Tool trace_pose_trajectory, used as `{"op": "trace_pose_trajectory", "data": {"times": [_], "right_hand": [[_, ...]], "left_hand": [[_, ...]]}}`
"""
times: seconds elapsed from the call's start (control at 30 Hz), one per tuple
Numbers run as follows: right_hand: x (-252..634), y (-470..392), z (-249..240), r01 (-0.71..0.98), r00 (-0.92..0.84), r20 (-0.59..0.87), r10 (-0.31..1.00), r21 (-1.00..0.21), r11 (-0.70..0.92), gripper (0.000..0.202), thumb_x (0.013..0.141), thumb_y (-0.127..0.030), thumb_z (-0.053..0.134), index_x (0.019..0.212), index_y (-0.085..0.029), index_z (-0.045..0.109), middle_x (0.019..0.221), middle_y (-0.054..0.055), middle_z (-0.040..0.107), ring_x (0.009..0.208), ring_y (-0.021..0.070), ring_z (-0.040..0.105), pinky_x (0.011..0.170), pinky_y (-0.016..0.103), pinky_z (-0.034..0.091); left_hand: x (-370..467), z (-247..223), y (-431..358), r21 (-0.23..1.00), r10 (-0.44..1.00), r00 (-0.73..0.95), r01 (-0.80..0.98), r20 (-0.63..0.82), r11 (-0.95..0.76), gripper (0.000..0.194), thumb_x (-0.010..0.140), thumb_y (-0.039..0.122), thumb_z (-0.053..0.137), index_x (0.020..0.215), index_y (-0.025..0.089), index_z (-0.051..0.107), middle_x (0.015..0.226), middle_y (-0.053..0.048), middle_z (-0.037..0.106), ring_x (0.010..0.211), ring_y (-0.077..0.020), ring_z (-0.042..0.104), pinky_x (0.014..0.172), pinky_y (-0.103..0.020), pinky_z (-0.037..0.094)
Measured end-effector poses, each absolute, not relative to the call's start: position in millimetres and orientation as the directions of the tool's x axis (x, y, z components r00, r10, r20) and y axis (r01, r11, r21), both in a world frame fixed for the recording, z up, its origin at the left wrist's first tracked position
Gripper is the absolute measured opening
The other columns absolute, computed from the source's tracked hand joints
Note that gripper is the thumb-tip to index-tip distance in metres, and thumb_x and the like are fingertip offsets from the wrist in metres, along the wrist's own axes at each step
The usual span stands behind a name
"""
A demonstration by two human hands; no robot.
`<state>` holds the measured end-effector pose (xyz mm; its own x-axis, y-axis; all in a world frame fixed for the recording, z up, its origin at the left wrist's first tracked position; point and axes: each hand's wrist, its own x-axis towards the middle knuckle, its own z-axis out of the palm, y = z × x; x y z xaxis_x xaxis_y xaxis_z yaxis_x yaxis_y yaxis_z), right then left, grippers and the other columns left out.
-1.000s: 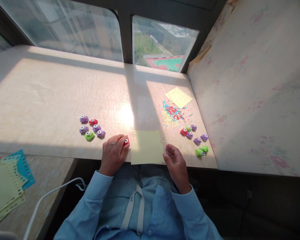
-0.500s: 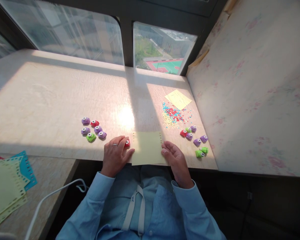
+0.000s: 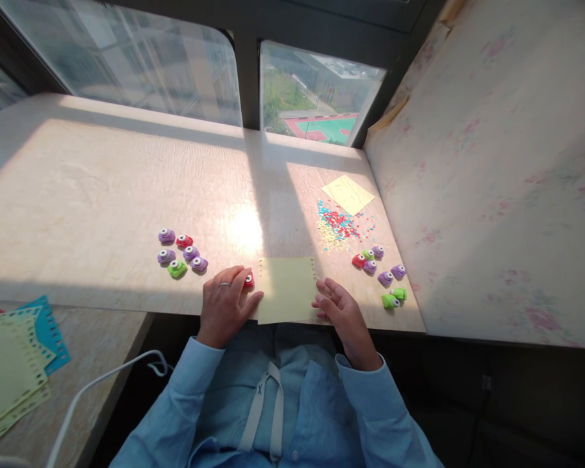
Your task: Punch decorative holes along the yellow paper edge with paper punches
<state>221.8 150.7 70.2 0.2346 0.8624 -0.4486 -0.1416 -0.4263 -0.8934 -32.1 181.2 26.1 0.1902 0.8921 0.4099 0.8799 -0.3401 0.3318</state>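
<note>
A pale yellow sheet of paper (image 3: 286,289) lies at the table's front edge, with small holes punched along the upper parts of its left and right edges. My left hand (image 3: 225,302) rests at the sheet's left side, fingers curled over a small red paper punch (image 3: 249,280), which is partly covered. The thumb lies at the paper's left edge. By the right edge is my right hand (image 3: 340,313), its fingers loosely bent and apart, holding nothing. Whether its fingertips touch the paper I cannot tell.
Several paper punches (image 3: 190,253) in purple, red and green stand on the left, and several more (image 3: 385,278) on the right. Red, blue and yellow paper bits (image 3: 338,222) lie below a yellow slip (image 3: 348,194). Punched sheets (image 3: 10,370) and a white cable (image 3: 102,375) are at lower left.
My right hand's fingers have shifted slightly at the paper's right edge, and the thumb has moved a little. My left hand stays at the red punch.
</note>
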Motion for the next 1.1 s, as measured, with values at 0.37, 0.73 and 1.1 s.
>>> {"op": "trace_pose_trajectory", "data": {"times": [0.37, 0.73, 1.1], "right_hand": [[217, 152, 81, -0.491, 0.093, -0.554, 0.827, -0.748, -0.446, 0.051, 0.062, -0.033, 0.089, 0.107, -0.019, 0.069, 0.113, 0.006, 0.072, 0.062, 0.0067, 0.058, 0.051, 0.019, 0.047], [233, 185, 72, 0.068, 0.146, -0.347, 0.926, -0.931, -0.359, 0.063, 0.072, -0.054, 0.075, 0.119, -0.012, 0.067, 0.058, -0.006, 0.052, 0.046, 0.0072, 0.036, 0.043, 0.023, 0.026], [232, 205, 62, 0.101, 0.170, -0.328, 0.929, -0.932, -0.348, 0.054, 0.071, -0.054, 0.071, 0.106, -0.012, 0.069, 0.070, 0.002, 0.065, 0.052, 0.0139, 0.052, 0.036, 0.024, 0.039]], "left_hand": [[-33, 25, 182, 0.299, 0.877, 0.205, 0.886, 0.435, -0.355, 0.043, 0.097, 0.052, 0.053, 0.123, 0.018, 0.060, 0.126, -0.013, 0.065, 0.117, -0.0313, 0.058, 0.093, -0.043, 0.040], [-33, 25, 182, 0.286, 0.873, 0.210, 0.889, 0.440, -0.358, 0.046, 0.098, 0.054, 0.050, 0.123, 0.018, 0.060, 0.126, -0.014, 0.065, 0.117, -0.0313, 0.058, 0.092, -0.043, 0.041], [-33, 25, 182, 0.300, 0.885, 0.203, 0.889, 0.419, -0.346, 0.047, 0.098, 0.054, 0.051, 0.124, 0.017, 0.061, 0.127, -0.014, 0.065, 0.118, -0.0317, 0.057, 0.092, -0.044, 0.041]]}}
